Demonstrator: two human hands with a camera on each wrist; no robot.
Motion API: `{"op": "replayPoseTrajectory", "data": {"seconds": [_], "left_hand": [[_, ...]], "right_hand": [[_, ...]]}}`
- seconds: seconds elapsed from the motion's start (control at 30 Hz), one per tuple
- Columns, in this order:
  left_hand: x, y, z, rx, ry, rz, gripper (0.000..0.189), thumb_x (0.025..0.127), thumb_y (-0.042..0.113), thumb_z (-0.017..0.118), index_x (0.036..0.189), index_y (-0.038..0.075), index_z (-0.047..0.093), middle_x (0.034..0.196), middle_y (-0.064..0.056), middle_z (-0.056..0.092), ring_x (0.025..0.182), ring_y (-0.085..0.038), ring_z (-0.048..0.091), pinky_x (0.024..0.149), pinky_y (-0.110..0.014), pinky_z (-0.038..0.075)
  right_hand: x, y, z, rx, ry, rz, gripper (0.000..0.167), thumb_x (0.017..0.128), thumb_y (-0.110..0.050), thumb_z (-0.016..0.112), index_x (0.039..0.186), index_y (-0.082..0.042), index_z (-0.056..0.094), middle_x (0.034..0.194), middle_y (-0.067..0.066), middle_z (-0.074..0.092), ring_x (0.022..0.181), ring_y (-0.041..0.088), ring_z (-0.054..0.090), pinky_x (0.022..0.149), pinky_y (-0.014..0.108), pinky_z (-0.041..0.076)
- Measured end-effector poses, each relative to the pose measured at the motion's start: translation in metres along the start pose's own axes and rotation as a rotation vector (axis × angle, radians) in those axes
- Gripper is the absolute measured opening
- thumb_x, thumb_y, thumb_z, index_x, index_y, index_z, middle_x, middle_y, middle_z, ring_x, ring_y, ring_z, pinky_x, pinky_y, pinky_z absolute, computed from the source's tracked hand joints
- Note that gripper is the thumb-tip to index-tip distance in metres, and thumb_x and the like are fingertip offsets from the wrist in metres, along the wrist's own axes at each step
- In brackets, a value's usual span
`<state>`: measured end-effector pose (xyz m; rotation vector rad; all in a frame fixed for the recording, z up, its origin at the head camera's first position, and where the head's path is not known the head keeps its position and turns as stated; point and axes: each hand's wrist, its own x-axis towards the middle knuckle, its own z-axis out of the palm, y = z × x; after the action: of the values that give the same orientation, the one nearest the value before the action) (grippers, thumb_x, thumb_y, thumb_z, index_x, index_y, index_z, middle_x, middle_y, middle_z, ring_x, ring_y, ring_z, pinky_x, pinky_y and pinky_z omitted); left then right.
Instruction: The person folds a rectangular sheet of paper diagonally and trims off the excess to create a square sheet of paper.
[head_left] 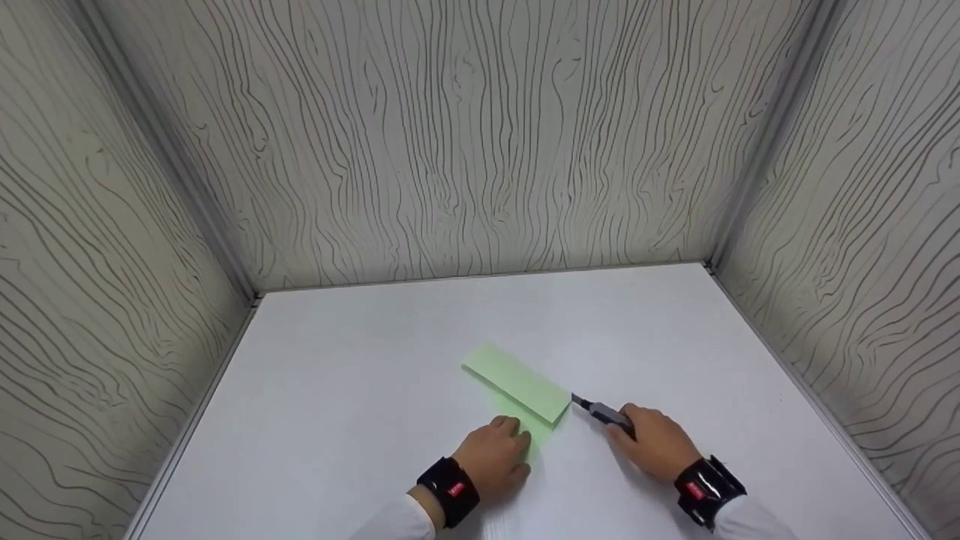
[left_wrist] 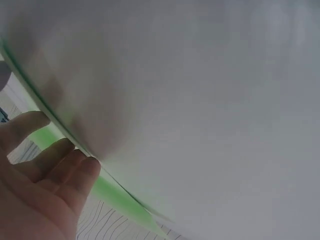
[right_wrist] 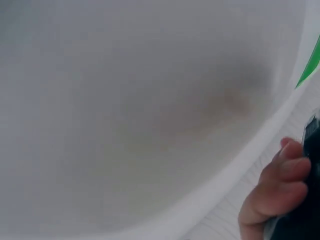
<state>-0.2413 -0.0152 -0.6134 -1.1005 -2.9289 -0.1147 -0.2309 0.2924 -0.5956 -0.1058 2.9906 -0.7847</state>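
Observation:
A folded sheet of light green paper (head_left: pixel 517 381) lies slantwise near the middle of the white table, its upper flap lifted a little off the layer beneath. My left hand (head_left: pixel 491 459) presses its fingertips on the near part of the sheet. The left wrist view shows those fingers (left_wrist: pixel 82 175) along the green paper (left_wrist: pixel 117 197) at the tabletop. My right hand (head_left: pixel 660 444) grips a grey and black utility knife (head_left: pixel 611 416), whose tip is at the paper's right corner. In the right wrist view, curled fingers (right_wrist: pixel 280 187) wrap the knife's dark handle (right_wrist: pixel 300 220).
The white tabletop (head_left: pixel 360 375) runs back to a wood-grain patterned wall (head_left: pixel 465 150). Similar panels stand at the left (head_left: pixel 90 300) and right (head_left: pixel 862 225). Black bands circle both wrists, the left band (head_left: pixel 450 491) and the right band (head_left: pixel 709 491).

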Motion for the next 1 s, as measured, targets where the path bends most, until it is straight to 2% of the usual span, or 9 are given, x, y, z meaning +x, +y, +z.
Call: {"op": "replayPoseTrajectory", "data": {"seconds": [0.17, 0.3, 0.53, 0.7, 0.8, 0.93, 1.0], "left_hand": [[0.003, 0.002, 0.004, 0.027, 0.047, -0.005, 0.035, 0.103, 0.039, 0.069, 0.124, 0.011, 0.072, 0.124, -0.007, 0.068, 0.125, -0.024, 0.065, 0.097, -0.033, 0.062], [0.004, 0.005, 0.001, 0.037, 0.06, -0.011, 0.033, 0.102, 0.038, 0.07, 0.12, 0.009, 0.071, 0.117, -0.006, 0.066, 0.117, -0.023, 0.064, 0.092, -0.031, 0.062], [0.001, 0.008, -0.008, 0.031, 0.052, -0.007, 0.032, 0.102, 0.036, 0.071, 0.119, 0.009, 0.072, 0.117, -0.006, 0.067, 0.117, -0.022, 0.064, 0.088, -0.031, 0.061], [0.0, 0.009, -0.012, 0.003, 0.043, -0.019, 0.026, 0.101, 0.035, 0.072, 0.11, 0.011, 0.074, 0.114, -0.006, 0.067, 0.114, -0.022, 0.065, 0.085, -0.032, 0.062], [0.001, 0.009, -0.012, 0.001, 0.059, -0.027, 0.022, 0.101, 0.035, 0.073, 0.101, 0.013, 0.075, 0.105, -0.003, 0.066, 0.102, -0.019, 0.063, 0.078, -0.03, 0.06], [0.001, 0.009, -0.01, 0.044, 0.113, -0.043, 0.017, 0.1, 0.031, 0.075, 0.094, 0.015, 0.077, 0.094, 0.0, 0.065, 0.086, -0.014, 0.058, 0.068, -0.026, 0.054], [0.002, 0.008, -0.009, 0.062, 0.13, -0.057, 0.012, 0.099, 0.027, 0.076, 0.094, 0.016, 0.078, 0.093, 0.001, 0.065, 0.084, -0.013, 0.056, 0.065, -0.026, 0.052]], "right_hand": [[-0.008, -0.004, 0.01, -0.076, -0.055, -0.184, 0.018, 0.102, -0.036, 0.072, 0.1, -0.019, 0.066, 0.077, -0.009, 0.053, 0.069, 0.007, 0.046, 0.064, 0.026, 0.038], [-0.009, -0.009, 0.017, -0.099, -0.08, -0.256, 0.02, 0.103, -0.038, 0.071, 0.1, -0.019, 0.065, 0.078, -0.01, 0.053, 0.07, 0.005, 0.046, 0.065, 0.026, 0.039], [-0.006, -0.02, 0.023, -0.089, -0.111, -0.247, 0.023, 0.103, -0.039, 0.071, 0.104, -0.016, 0.065, 0.083, -0.008, 0.057, 0.073, 0.007, 0.049, 0.066, 0.029, 0.041], [-0.003, -0.022, 0.025, -0.115, -0.055, -0.251, 0.021, 0.102, -0.033, 0.072, 0.1, -0.015, 0.063, 0.08, -0.007, 0.054, 0.07, 0.007, 0.047, 0.064, 0.029, 0.04], [-0.003, -0.021, 0.025, -0.123, -0.021, -0.242, 0.02, 0.102, -0.031, 0.073, 0.098, -0.015, 0.062, 0.078, -0.007, 0.052, 0.069, 0.007, 0.045, 0.062, 0.028, 0.039], [-0.003, -0.02, 0.024, -0.128, 0.0, -0.21, 0.021, 0.101, -0.03, 0.074, 0.096, -0.015, 0.062, 0.076, -0.008, 0.05, 0.067, 0.008, 0.044, 0.061, 0.028, 0.037], [-0.003, -0.021, 0.023, -0.132, -0.003, -0.189, 0.021, 0.101, -0.03, 0.075, 0.095, -0.015, 0.061, 0.076, -0.007, 0.05, 0.067, 0.009, 0.044, 0.061, 0.028, 0.037]]}}
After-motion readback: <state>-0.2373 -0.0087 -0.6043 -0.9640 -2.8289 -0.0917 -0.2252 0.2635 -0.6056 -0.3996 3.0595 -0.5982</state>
